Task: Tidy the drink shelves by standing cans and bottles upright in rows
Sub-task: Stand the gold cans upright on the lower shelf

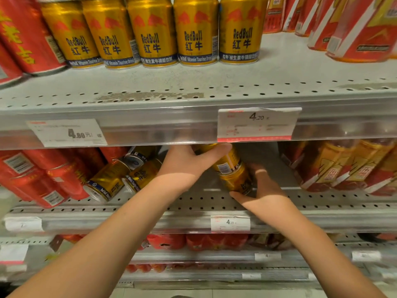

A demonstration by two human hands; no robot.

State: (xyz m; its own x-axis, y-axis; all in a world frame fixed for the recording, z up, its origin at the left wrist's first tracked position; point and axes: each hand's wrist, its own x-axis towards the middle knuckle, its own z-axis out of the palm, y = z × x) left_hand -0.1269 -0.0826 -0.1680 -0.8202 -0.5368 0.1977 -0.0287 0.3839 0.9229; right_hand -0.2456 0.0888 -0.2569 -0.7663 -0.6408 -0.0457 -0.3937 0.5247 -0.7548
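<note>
On the middle shelf [193,203] my left hand [184,164] grips a gold Red Bull can [225,162], its top partly hidden under the shelf above. Just below it, my right hand [260,188] wraps a second gold can [235,181] that rests on the shelf. Left of my hands, several gold cans lie toppled: one on its side [105,181], another [141,175] beside it, a third [135,160] behind. On the top shelf [193,82] several gold cans [195,33] stand upright in a row.
Red cans [43,179] lie and lean at the middle shelf's left; red-and-yellow bottle packs [343,168] fill its right. Tall red cans [23,35] and red cartons [354,29] flank the top row. Price tags [255,123] hang on the shelf edges. Lower shelves hold red packs [204,241].
</note>
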